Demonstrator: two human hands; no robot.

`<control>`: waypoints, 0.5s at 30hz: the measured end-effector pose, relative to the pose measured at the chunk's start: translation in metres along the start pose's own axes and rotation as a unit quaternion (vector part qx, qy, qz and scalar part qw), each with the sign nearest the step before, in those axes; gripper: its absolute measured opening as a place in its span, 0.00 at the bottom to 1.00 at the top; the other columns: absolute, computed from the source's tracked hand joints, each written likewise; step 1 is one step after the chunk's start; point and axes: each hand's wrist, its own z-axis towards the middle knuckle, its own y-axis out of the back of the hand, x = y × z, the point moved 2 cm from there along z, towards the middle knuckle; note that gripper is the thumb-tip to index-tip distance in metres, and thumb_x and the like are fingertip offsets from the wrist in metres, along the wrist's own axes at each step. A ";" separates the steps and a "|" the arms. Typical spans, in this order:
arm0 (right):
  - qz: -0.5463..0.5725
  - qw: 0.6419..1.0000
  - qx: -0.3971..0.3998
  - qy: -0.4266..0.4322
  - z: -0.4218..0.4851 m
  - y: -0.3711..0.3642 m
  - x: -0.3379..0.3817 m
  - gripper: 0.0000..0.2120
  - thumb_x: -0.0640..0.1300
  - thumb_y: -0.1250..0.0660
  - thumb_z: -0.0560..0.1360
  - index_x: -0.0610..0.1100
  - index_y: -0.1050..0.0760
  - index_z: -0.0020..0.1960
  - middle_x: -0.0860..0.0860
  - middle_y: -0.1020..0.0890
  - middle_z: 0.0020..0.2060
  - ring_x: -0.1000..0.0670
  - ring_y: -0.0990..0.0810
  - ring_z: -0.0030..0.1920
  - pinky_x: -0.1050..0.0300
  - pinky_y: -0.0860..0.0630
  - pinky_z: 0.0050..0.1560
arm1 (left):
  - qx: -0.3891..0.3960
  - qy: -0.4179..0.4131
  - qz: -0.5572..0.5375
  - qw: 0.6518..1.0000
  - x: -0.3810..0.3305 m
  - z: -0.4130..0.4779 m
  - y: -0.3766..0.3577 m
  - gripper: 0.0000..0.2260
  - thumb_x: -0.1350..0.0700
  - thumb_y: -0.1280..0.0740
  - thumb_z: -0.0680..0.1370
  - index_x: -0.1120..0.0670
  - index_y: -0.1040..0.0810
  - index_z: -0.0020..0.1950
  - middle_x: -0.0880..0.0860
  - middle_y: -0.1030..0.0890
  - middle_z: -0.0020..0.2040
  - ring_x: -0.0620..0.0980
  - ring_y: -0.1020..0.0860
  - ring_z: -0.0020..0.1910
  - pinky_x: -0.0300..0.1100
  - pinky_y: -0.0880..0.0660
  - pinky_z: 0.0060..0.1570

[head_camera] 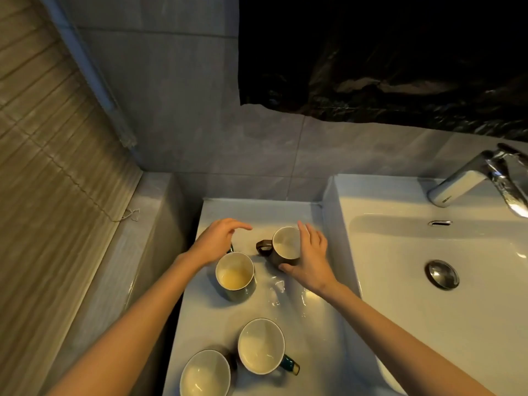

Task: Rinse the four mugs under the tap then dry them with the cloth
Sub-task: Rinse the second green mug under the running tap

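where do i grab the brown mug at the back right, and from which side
Grip the brown ceramic mug by its round body, from the right, thumb on the near wall and fingers round the far one. It stands upright with its handle pointing left, away from the right hand touching it.

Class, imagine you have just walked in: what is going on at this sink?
A person stands at a sink. Their right hand grips the brown mug on the wet white ledge left of the basin. The left hand hovers open by a second mug. A third mug and a fourth mug stand nearer. No water shows at the tap and no cloth is in view, so rinsing seems about to begin.
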 end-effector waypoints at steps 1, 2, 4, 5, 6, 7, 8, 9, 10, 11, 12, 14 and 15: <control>-0.021 0.998 -0.031 0.052 -0.008 0.004 0.009 0.44 0.51 0.24 0.69 0.44 0.46 0.76 0.47 0.42 0.74 0.45 0.47 0.73 0.50 0.42 0.74 | 0.025 0.001 0.010 1.000 0.007 -0.004 0.004 0.23 0.71 0.42 0.78 0.48 0.22 0.63 0.49 0.23 0.60 0.49 0.28 0.62 0.39 0.31 0.60; -0.027 0.994 -0.045 0.099 -0.015 0.006 0.019 0.40 0.51 0.26 0.70 0.45 0.42 0.75 0.48 0.39 0.72 0.46 0.45 0.71 0.51 0.39 0.72 | 0.053 -0.001 0.024 0.998 0.013 -0.007 0.006 0.24 0.71 0.41 0.77 0.47 0.23 0.63 0.49 0.24 0.63 0.48 0.29 0.64 0.41 0.31 0.62; -0.026 0.988 -0.012 0.154 -0.027 0.004 0.042 0.35 0.53 0.28 0.71 0.47 0.39 0.73 0.50 0.35 0.70 0.49 0.41 0.69 0.54 0.34 0.68 | 0.103 -0.007 0.053 0.993 0.023 -0.013 0.008 0.22 0.69 0.37 0.76 0.47 0.23 0.64 0.49 0.24 0.64 0.48 0.28 0.64 0.43 0.32 0.65; -0.027 0.986 0.019 0.166 -0.030 -0.001 0.052 0.35 0.54 0.29 0.72 0.48 0.39 0.73 0.52 0.34 0.70 0.50 0.41 0.68 0.55 0.33 0.67 | 0.119 -0.006 0.062 0.991 0.027 -0.015 0.008 0.21 0.68 0.37 0.77 0.47 0.23 0.64 0.49 0.24 0.64 0.48 0.28 0.64 0.43 0.31 0.65; -0.031 0.984 0.046 0.171 -0.032 -0.006 0.060 0.35 0.55 0.29 0.72 0.48 0.39 0.74 0.52 0.35 0.70 0.51 0.40 0.68 0.56 0.32 0.66 | 0.125 -0.005 0.067 0.990 0.030 -0.018 0.007 0.20 0.66 0.36 0.77 0.46 0.23 0.64 0.49 0.24 0.64 0.48 0.28 0.64 0.43 0.31 0.65; -0.037 0.982 0.067 0.173 -0.032 -0.013 0.067 0.36 0.55 0.28 0.72 0.49 0.40 0.74 0.53 0.35 0.70 0.51 0.40 0.69 0.55 0.32 0.67 | 0.121 -0.001 0.073 0.990 0.034 -0.020 0.006 0.19 0.63 0.35 0.77 0.45 0.24 0.63 0.48 0.24 0.63 0.47 0.28 0.63 0.45 0.30 0.64; -0.041 0.981 0.085 0.170 -0.031 -0.019 0.072 0.38 0.56 0.28 0.71 0.49 0.42 0.75 0.52 0.36 0.71 0.50 0.41 0.70 0.54 0.33 0.67 | 0.111 -0.001 0.081 0.990 0.037 -0.023 0.006 0.17 0.61 0.34 0.78 0.44 0.24 0.62 0.47 0.24 0.62 0.47 0.28 0.62 0.46 0.29 0.63; -0.044 0.981 0.101 0.160 -0.031 -0.025 0.076 0.40 0.56 0.27 0.71 0.49 0.43 0.75 0.52 0.37 0.72 0.50 0.41 0.71 0.53 0.33 0.67 | 0.099 -0.001 0.094 0.991 0.038 -0.027 0.006 0.14 0.58 0.33 0.77 0.44 0.23 0.60 0.47 0.24 0.60 0.47 0.28 0.61 0.46 0.28 0.61; -0.046 0.981 0.117 0.147 -0.030 -0.031 0.077 0.42 0.57 0.27 0.70 0.49 0.45 0.76 0.52 0.38 0.73 0.49 0.42 0.72 0.51 0.33 0.68 | 0.086 0.000 0.106 0.991 0.040 -0.031 0.007 0.12 0.57 0.33 0.77 0.44 0.23 0.58 0.47 0.24 0.58 0.47 0.28 0.59 0.47 0.27 0.59; -0.048 0.981 0.132 0.134 -0.029 -0.037 0.078 0.44 0.58 0.26 0.69 0.49 0.47 0.77 0.52 0.39 0.74 0.48 0.42 0.73 0.49 0.33 0.68 | 0.074 0.007 0.111 0.991 0.043 -0.035 0.008 0.10 0.55 0.32 0.76 0.45 0.22 0.56 0.47 0.23 0.56 0.47 0.27 0.57 0.47 0.26 0.57; -0.052 0.980 0.146 0.123 -0.028 -0.043 0.079 0.46 0.59 0.26 0.69 0.49 0.48 0.77 0.51 0.41 0.75 0.47 0.43 0.73 0.48 0.34 0.69 | 0.063 0.015 0.111 0.992 0.045 -0.041 0.010 0.09 0.54 0.31 0.76 0.46 0.22 0.55 0.47 0.23 0.56 0.47 0.26 0.55 0.47 0.25 0.55; -0.063 0.979 0.164 0.107 -0.027 -0.054 0.080 0.49 0.60 0.26 0.68 0.49 0.51 0.78 0.51 0.42 0.76 0.45 0.43 0.74 0.47 0.35 0.69 | 0.049 0.030 0.106 0.993 0.050 -0.055 0.010 0.09 0.54 0.30 0.75 0.47 0.22 0.55 0.47 0.23 0.55 0.47 0.26 0.53 0.45 0.25 0.54; -0.063 0.978 0.170 0.099 -0.026 -0.059 0.081 0.49 0.60 0.26 0.68 0.49 0.52 0.78 0.50 0.42 0.76 0.44 0.42 0.74 0.47 0.35 0.69 | 0.043 0.038 0.095 0.994 0.053 -0.062 0.009 0.09 0.55 0.30 0.75 0.47 0.22 0.54 0.46 0.24 0.54 0.46 0.26 0.53 0.43 0.26 0.54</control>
